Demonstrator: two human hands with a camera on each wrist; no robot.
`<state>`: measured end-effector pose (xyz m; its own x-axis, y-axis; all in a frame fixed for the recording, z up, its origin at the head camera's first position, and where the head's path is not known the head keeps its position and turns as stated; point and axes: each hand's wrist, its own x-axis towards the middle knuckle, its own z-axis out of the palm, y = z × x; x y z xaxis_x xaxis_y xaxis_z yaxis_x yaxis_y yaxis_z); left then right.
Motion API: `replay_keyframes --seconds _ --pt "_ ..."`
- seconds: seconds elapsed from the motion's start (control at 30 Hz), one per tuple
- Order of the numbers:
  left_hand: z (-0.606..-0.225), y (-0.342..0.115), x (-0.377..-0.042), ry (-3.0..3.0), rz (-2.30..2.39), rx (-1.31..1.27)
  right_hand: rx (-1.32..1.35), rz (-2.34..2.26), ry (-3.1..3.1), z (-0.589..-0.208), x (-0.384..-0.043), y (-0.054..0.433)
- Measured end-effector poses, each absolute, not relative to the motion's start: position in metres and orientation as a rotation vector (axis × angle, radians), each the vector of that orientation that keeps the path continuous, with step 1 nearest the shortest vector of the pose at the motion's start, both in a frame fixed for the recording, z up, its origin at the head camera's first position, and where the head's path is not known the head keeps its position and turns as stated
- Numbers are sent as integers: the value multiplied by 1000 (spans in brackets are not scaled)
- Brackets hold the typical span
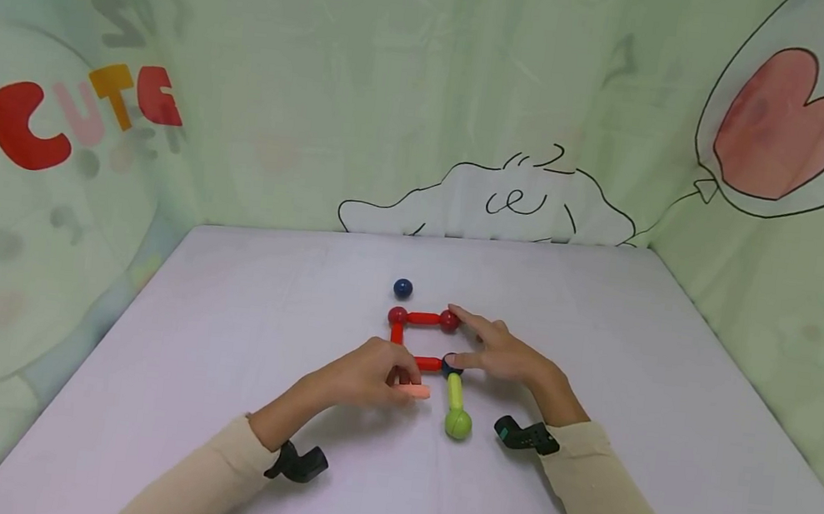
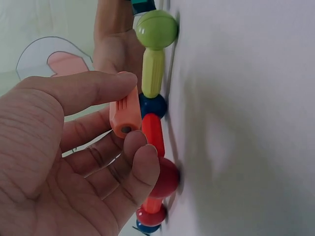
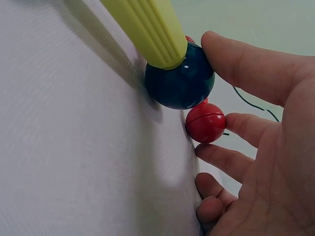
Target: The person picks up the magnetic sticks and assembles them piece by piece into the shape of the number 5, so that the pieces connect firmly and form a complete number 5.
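My left hand [image 1: 372, 373] pinches an orange magnetic rod [image 2: 125, 114] between thumb and fingers; its end has a dark round centre. The rod is just in front of a joined frame of red rods [image 1: 424, 319] and balls. My right hand [image 1: 514, 357] lies along the frame's right side with fingers fairly straight. Its thumb touches the dark blue ball [image 3: 179, 76] and its index finger touches a red ball [image 3: 205, 123]. From the blue ball a yellow-green rod [image 1: 454, 391] runs to a green ball [image 1: 458, 423]. The left hand hides the frame's near left corner in the head view.
A loose dark blue ball [image 1: 403, 289] sits behind the frame on the white-covered table [image 1: 288, 286]. Printed curtains [image 1: 286, 93] stand at the back and sides. A dark camera [image 1: 300, 463] is strapped at the left wrist, another camera [image 1: 525, 435] at the right.
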<state>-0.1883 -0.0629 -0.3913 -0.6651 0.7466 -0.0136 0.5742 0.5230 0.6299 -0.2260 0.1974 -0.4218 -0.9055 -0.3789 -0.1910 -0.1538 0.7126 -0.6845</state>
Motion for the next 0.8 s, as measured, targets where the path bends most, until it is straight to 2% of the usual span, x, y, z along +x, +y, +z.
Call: replay_keyframes --seconds 0.3,0.8 --pt "-405 -46 -183 2416 844 1157 -439 -991 2610 -422 -227 198" --pt "-402 -40 -176 2455 815 1182 -426 -993 2600 -421 -227 198"
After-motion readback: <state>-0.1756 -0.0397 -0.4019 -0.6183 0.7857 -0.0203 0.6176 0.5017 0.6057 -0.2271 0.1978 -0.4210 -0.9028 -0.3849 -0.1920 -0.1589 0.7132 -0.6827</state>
